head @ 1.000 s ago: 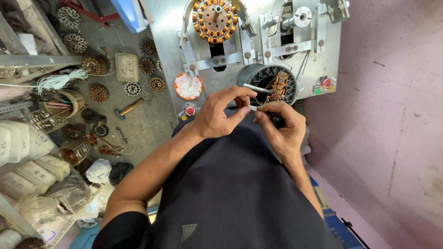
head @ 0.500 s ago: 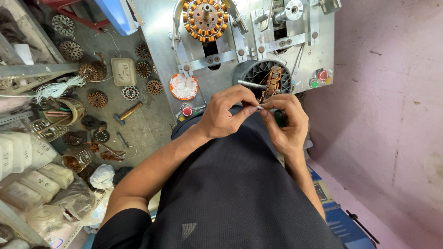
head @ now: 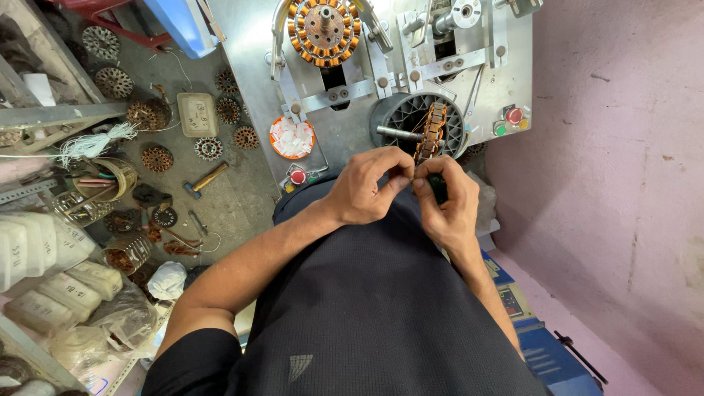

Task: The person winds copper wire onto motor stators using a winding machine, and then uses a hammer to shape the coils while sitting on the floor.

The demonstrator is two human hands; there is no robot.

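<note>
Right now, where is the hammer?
In the head view the hammer lies on the grey floor at left, below the cream box and left of the orange dish, well clear of both hands.

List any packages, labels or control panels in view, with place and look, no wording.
White plastic jugs: far left, handwritten marks.
Clear plastic bags: lower left, pale contents.
Round orange-rimmed tub: on the machine, white pieces inside.
Button panel: machine's right edge, red, green, yellow.

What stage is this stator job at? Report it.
Done: one copper-wound stator sits mounted on the winding machine. In hand: left hand and right hand pinch the wound stator held edge-on. Left: bare stator cores lie on the floor.
</note>
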